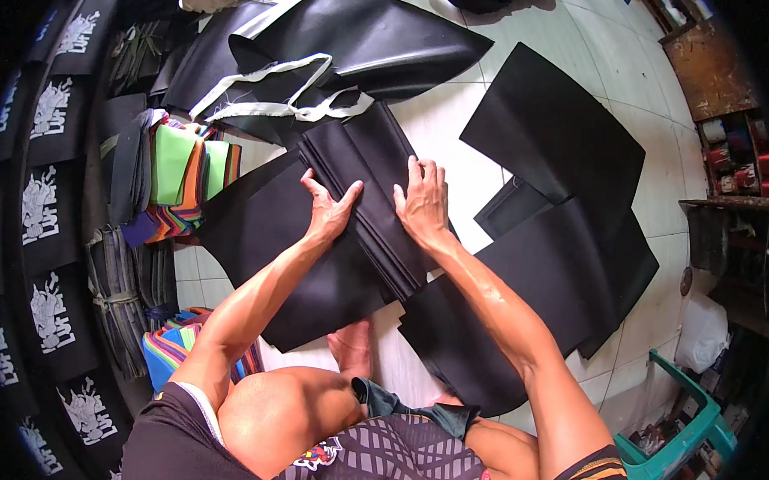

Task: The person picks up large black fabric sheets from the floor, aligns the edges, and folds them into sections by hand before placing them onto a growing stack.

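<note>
A folded bundle of black sheet material (366, 166) lies in front of me on the floor, its layers stacked in long narrow folds. My left hand (328, 210) rests on the bundle's left side, thumb and fingers spread. On its right side my right hand (424, 199) lies flat with the fingers stretched out. Neither hand grips anything. Beneath the bundle, a wide black sheet (273, 227) spreads out to the left. More large black sheets (569, 136) overlap on the right, under and beyond my right forearm.
White frayed strips (287, 111) lie over glossy black material (376, 42) at the back. Bright fabric pieces (175, 166) are stacked at the left, beside tied dark bundles (120, 297) and printed black panels (47, 311). A green plastic stool (694, 425) stands at the lower right.
</note>
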`<state>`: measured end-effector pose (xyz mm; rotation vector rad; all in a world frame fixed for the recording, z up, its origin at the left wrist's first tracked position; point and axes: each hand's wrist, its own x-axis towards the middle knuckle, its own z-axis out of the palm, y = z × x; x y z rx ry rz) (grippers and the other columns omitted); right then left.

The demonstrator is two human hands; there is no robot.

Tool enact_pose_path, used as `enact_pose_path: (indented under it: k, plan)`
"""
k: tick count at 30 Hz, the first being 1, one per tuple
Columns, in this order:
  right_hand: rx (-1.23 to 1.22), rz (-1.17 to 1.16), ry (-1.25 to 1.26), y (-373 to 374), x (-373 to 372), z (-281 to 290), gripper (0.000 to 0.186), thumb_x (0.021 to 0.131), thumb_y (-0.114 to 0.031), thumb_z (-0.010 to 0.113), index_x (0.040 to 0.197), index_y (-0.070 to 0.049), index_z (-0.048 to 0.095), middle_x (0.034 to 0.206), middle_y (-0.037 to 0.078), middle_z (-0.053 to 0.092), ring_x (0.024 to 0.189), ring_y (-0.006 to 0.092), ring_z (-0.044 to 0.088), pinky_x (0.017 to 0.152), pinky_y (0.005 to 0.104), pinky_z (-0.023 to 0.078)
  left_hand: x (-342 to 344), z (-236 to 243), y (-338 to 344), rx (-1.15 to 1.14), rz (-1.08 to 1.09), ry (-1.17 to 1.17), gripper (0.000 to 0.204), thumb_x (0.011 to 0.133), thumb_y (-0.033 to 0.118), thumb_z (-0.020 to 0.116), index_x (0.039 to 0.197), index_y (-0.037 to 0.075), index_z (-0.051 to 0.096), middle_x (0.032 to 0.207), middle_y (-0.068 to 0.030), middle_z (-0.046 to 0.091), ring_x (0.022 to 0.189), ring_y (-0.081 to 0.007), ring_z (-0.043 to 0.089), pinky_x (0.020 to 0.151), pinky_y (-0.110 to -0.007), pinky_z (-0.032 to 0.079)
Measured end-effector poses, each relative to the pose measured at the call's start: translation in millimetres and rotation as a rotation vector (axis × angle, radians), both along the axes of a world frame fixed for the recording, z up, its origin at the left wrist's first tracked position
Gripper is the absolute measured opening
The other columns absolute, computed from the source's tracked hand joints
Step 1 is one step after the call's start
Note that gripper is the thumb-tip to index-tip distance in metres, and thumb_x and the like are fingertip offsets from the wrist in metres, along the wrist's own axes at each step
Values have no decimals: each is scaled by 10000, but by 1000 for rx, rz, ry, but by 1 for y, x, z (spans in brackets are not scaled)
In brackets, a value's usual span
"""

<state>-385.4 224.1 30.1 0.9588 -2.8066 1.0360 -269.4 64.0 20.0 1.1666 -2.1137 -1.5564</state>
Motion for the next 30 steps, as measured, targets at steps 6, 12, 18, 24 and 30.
enact_pose_path:
  k: [6, 12, 18, 24, 30]
  plan:
    - [74, 130, 211, 4, 3, -3, 456, 835, -103, 702, 1278, -43, 614, 1163, 122, 599, 1103, 298, 562, 896, 434, 504, 2, 9, 4, 23, 5, -8, 987, 883, 402, 819, 1472, 77, 97, 1450, -310, 401, 1354, -368, 476, 1153, -410, 385]
    - [-368, 327, -206, -13, 29, 11, 212, 865, -38, 669, 1060, 12, 738, 991, 198, 708, 884, 366, 702, 803, 425, 576, 2, 17, 5, 73, 57, 4, 1024, 865, 445, 836, 1467, 64, 101, 1465, -306, 396, 1353, -354, 470, 1134, -403, 396]
    - [-308, 109, -507, -13, 11, 10, 334, 897, -196, 737, 1169, -2, 727, 978, 166, 703, 871, 271, 696, 806, 372, 563, 2, 21, 2, 202, -10, -3, 1132, 861, 418, 842, 1524, 92, -15, 1512, -274, 359, 1350, -335, 478, 1143, -404, 410]
    - [24, 29, 34, 7, -6, -1, 543, 856, -157, 719, 1359, 5, 595, 1269, 181, 512, 1188, 352, 514, 959, 461, 494, 4, 6, -5, 114, -19, -11, 1057, 861, 361, 844, 1487, 95, 35, 1479, -295, 370, 1329, -347, 498, 1131, -405, 430]
    - [37, 195, 77, 8, 4, -2, 504, 867, -43, 682, 1365, -77, 612, 1112, 122, 642, 1020, 312, 619, 926, 419, 518, 4, 5, -3, 83, -10, -26, 1070, 857, 396, 841, 1489, 90, 34, 1467, -297, 386, 1326, -350, 502, 1121, -405, 438]
